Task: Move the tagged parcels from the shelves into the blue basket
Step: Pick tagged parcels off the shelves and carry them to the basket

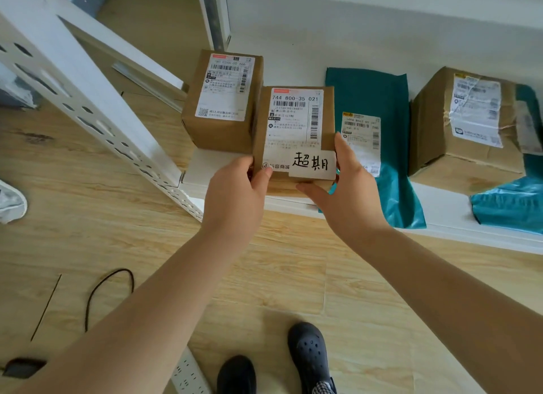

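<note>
Gripping box [293,120] labelled "744 800-35 021", both hands.

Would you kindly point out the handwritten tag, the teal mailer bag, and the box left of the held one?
handwritten tag [312,165]: head view, centre of white paper.
teal mailer bag [367,91]: head view, upper plain area.
left box [224,88]: head view, shipping label.

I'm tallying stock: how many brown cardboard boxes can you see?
3: far-left box on the shelf, tagged box gripped by both hands, right box on the shelf. Others may be out of frame.
</note>
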